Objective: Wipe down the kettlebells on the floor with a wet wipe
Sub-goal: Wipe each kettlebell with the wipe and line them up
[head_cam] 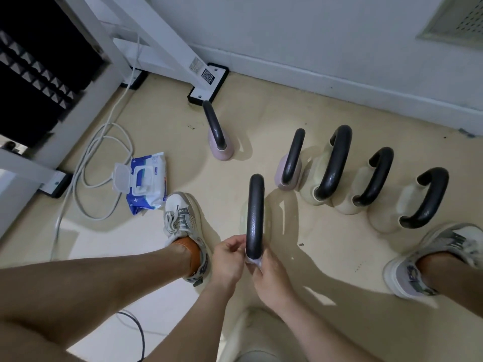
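A kettlebell with a black handle (255,215) stands on the floor right in front of me, its pale body mostly hidden beneath the handle. A white wet wipe (254,262) is wrapped around the near end of that handle. My right hand (270,279) grips the wipe from the right and below. My left hand (228,259) pinches the handle's near end from the left. Several other kettlebells stand further off: a pink one (220,150) alone at the back, then a pink one (288,176) and three cream ones (317,189) in a row to the right.
An open pack of wet wipes (146,184) lies on the floor to the left, by a coiled white cable (99,158). My shoes (183,226) (428,259) flank the kettlebell. A white equipment frame (167,45) and the wall (339,48) bound the back.
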### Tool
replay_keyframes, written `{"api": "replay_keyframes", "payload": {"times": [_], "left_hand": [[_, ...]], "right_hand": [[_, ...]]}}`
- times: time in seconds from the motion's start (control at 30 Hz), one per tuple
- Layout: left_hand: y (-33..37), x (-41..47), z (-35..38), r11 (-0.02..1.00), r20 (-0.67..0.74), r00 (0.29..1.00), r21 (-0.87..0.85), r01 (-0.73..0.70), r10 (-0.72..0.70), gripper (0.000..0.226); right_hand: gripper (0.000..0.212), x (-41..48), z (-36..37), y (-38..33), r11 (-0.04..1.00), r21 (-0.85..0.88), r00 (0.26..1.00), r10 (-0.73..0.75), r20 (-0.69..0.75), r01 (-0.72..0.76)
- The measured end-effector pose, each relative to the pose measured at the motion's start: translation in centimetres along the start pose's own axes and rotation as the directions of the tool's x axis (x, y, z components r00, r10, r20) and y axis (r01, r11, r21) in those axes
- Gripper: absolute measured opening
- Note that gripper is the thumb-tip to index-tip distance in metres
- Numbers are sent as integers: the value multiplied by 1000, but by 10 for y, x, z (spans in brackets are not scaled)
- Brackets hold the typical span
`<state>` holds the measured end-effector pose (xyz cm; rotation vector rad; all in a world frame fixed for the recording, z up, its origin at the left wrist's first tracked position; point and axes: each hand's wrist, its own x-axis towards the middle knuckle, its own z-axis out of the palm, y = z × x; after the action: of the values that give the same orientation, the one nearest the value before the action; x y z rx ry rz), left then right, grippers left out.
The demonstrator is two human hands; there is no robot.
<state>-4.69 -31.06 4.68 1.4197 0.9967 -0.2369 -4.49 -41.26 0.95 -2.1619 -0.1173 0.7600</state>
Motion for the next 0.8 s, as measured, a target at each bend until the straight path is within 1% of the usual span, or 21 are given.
{"api": "replay_keyframes", "payload": {"times": [0.07, 0.1, 0.2, 0.27, 0.3, 0.37, 0.43, 0.53, 0.57, 0.63, 0.67, 0.7, 0.77, 0.8], "left_hand": [[6, -8, -7, 1000, 103, 995, 10, -4, 3, 29], [11, -11, -10, 1000, 155, 988, -2, -2, 2, 32], [24, -10, -15, 1000, 246, 969, 8, 19, -20, 54], [30, -8, -16, 999, 268, 963, 8, 33, -34, 67], [33, -9, -16, 999, 253, 966, -3, 47, -44, 73], [36, -12, -13, 997, 179, 983, -55, 63, -52, 79], [39, -14, -9, 990, 120, 992, -131, 41, -25, 72], [50, -10, -1, 970, 82, 996, -242, -5, 26, 51], [55, -7, 2, 967, 85, 995, -256, -20, 43, 46], [65, -1, 7, 967, 106, 991, -249, -48, 76, 40], [70, 2, 8, 968, 118, 989, -245, -57, 88, 39], [76, 7, 9, 970, 127, 987, -236, -63, 95, 39], [84, 23, 12, 982, 140, 986, -174, -68, 93, 45], [88, 31, 13, 987, 148, 986, -150, -54, 77, 50]], "right_hand": [[37, 1, -5, 1, 1000, 12, 1000, 21, 5, -21], [36, 2, -8, 0, 1000, 11, 1000, 18, 5, -18], [31, 4, -17, -9, 999, 49, 1000, 14, 10, -15], [29, 5, -21, -17, 995, 100, 1000, 18, -19, -16], [30, 6, -20, -20, 993, 120, 999, 19, -39, -14], [35, 7, -15, -28, 993, 119, 995, 13, -97, -2], [40, 12, -12, -37, 995, 104, 986, 22, -162, -5], [46, 28, -14, -60, 980, 197, 977, 41, -207, 1], [52, 34, -15, -66, 972, 234, 976, 33, -217, 19], [69, 48, -18, -76, 966, 253, 977, 9, -215, 47], [75, 55, -21, -79, 971, 236, 981, 2, -193, 45], [76, 65, -23, -80, 979, 199, 986, -15, -168, 49], [69, 88, -28, -82, 993, 121, 991, 1, -137, 16], [67, 99, -32, -84, 993, 120, 989, 38, -143, -21]]}}
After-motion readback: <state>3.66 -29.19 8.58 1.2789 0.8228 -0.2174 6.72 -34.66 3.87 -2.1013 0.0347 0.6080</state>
